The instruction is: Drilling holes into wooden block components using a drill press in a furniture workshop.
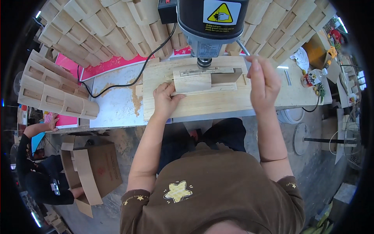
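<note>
My left hand (pixel 165 99) grips the left end of a pale, rounded wooden block (pixel 193 82), its thumb along the near side. The block sits in a wooden jig (pixel 210 97) on the bench, beside an upright plate (pixel 230 77). Above the block's far edge hangs the chuck (pixel 204 62) of a drill press (pixel 210 23); whether the bit touches the wood, I cannot make out. My right hand (pixel 265 82) is raised at the right, fingers closed round the end of the drill press lever (pixel 243 47).
Stacks of rounded wooden blocks (pixel 105 27) line the bench's back, with another row (pixel 58 91) at left. A black cable (pixel 128 84) crosses the bench. A bottle (pixel 313 78) stands at right. Below left, another person (pixel 43 167) reaches into a cardboard box (pixel 97 167).
</note>
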Action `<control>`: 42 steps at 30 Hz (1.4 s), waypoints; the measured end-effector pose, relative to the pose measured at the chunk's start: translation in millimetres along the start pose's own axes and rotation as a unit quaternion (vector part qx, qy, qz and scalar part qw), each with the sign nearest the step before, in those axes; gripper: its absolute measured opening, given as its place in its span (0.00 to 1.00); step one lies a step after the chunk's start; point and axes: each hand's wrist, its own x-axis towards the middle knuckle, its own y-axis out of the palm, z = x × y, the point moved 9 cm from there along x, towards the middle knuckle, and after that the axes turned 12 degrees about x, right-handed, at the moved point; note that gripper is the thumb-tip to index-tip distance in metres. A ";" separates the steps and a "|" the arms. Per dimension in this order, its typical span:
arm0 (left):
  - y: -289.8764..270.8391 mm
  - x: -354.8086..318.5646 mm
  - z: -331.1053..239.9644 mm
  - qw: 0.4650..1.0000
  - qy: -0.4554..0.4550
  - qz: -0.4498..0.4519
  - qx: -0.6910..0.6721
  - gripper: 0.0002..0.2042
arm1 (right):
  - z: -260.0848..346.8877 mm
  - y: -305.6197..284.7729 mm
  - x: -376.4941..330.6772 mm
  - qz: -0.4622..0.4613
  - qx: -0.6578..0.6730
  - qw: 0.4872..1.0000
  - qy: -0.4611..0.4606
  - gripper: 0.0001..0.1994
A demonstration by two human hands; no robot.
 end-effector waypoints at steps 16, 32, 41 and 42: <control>-9.9 0.7 -13.9 0.997 0.045 -0.053 0.020 0.19 | -33.4 10.3 -33.9 -0.001 0.046 0.992 -0.118 0.05; 23.8 6.3 -38.4 0.997 0.009 -0.007 0.081 0.23 | -0.9 11.0 139.8 0.078 -0.096 0.991 -0.049 0.16; 19.2 4.5 -37.9 0.996 0.010 -0.027 0.082 0.18 | 4.8 6.2 15.5 0.090 -0.051 0.995 -0.005 0.06; 20.8 4.9 -37.6 0.996 0.007 -0.018 0.086 0.21 | 1.2 4.6 5.6 0.049 -0.026 0.998 -0.025 0.04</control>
